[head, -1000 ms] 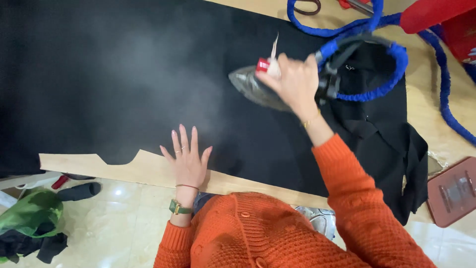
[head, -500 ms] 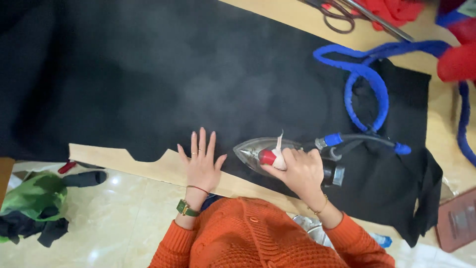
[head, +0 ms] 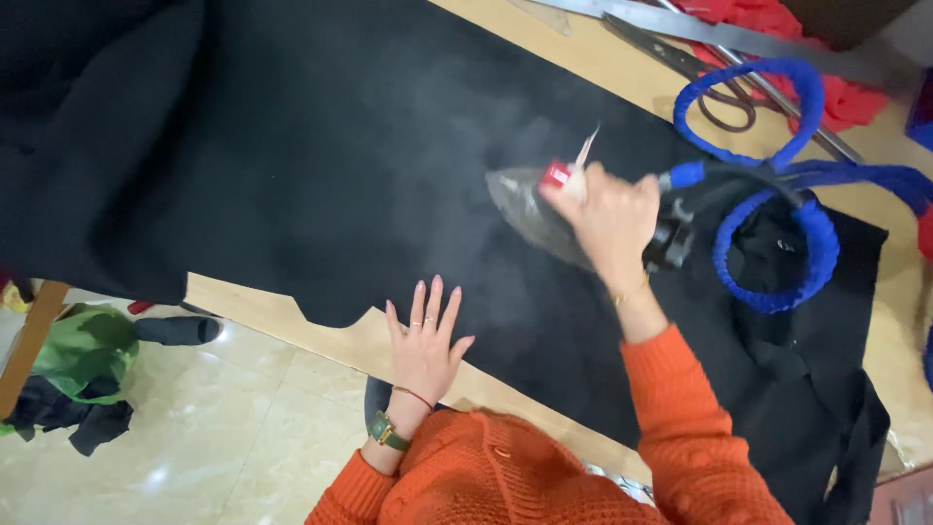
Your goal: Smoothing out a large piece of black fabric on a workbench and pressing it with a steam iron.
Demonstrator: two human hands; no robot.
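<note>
seen from above: the right hand (head: 607,214) has its fingers clamped on a steam iron (head: 530,206) near the centre of black fabric (head: 292,175) on the table (head: 282,306). at seven o'clock from it, the left hand (head: 425,340) lies flat, fingers apart. steam could scald that hand; the blue hose (head: 768,175) at three o'clock might snag.

You're seeing scissors (head: 724,92) lying on the wooden table (head: 622,68) at the far edge, right beside a long metal ruler (head: 680,27). Red fabric (head: 836,83) is sitting behind them, touching the ruler. Down on the tiled floor (head: 224,428), a green garment (head: 83,355) is lying over dark clothes (head: 73,418), with a black shoe (head: 175,331) resting near it.
</note>
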